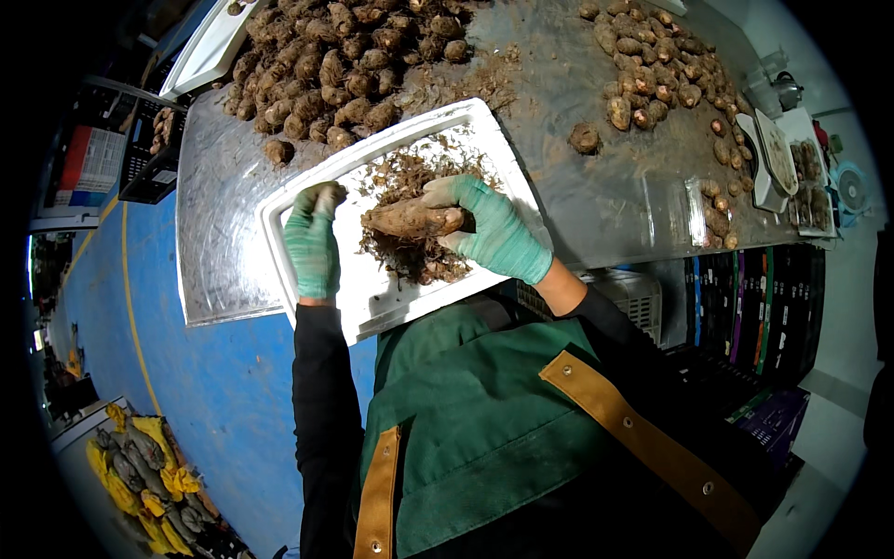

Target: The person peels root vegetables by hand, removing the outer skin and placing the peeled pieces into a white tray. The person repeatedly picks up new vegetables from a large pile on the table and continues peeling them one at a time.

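Over a white foam tray, my right hand, in a green glove, is shut on one end of a long brown taro root. The taro lies sideways, and its cut pinkish end shows by my thumb. Beneath it, a heap of brown fibres and peelings covers the tray's middle. My left hand, gloved alike, is closed near the tray's left rim, apart from the taro. Its fingertips look dirty and curl inward; whether they hold anything is hidden.
A metal table carries a big pile of hairy taro at far left and trimmed taro at far right. One taro lies alone between. A scale stands right. Black crates are stacked below. Yellow and grey bundles lie lower left.
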Motion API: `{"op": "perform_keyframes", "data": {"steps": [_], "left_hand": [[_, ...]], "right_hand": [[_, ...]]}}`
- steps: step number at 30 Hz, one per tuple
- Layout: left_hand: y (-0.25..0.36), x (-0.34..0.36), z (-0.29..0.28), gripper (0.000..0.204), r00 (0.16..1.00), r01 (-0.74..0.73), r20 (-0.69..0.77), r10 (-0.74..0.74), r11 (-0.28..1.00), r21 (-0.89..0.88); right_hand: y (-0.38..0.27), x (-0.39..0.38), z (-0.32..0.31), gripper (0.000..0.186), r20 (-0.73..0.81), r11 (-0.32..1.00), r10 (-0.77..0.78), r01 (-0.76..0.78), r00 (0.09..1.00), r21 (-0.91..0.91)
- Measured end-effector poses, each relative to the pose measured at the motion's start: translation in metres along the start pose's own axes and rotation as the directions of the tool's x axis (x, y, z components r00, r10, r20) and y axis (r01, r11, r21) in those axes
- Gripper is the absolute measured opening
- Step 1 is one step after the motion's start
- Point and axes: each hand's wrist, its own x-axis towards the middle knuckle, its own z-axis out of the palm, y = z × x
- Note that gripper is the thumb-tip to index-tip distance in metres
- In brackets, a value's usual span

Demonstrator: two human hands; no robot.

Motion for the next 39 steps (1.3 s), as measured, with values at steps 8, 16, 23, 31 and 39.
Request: {"op": "perform_keyframes", "data": {"steps": [8, 16, 23, 31, 39], "left_hand": [[0.008, -0.011, 0.027, 0.024, 0.960, 0.183, 0.167, -0.227, 0.953, 0.242], [0.004, -0.027, 0.035, 0.079, 0.844, 0.401, 0.340, -0.416, 0.909, 0.117], [-0.010, -0.022, 0.042, 0.033, 0.978, 0.206, 0.072, -0.198, 0.972, -0.117], [0.003, -0.012, 0.050, 0.040, 0.986, 0.152, 0.065, -0.156, 0.987, 0.050], [0.011, -0.004, 0.108, 0.029, 0.846, -0.420, 0.448, 0.288, 0.878, 0.230]], "right_hand": [[0.000, -0.001, 0.003, 0.043, 0.011, 0.977, -0.166, 0.166, 0.986, -0.133], [0.013, -0.006, 0.008, 0.055, -0.190, 0.975, 0.205, -0.183, 0.960, 0.124], [0.042, -0.015, -0.010, 0.055, -0.157, 0.754, 0.508, -0.350, 0.847, 0.555], [0.034, -0.020, -0.013, 0.031, 0.121, 0.148, 0.627, -0.270, 0.770, 0.952], [0.017, -0.017, -0.017, 0.034, 0.069, 0.330, 0.699, -0.407, 0.712, 0.852]]}}
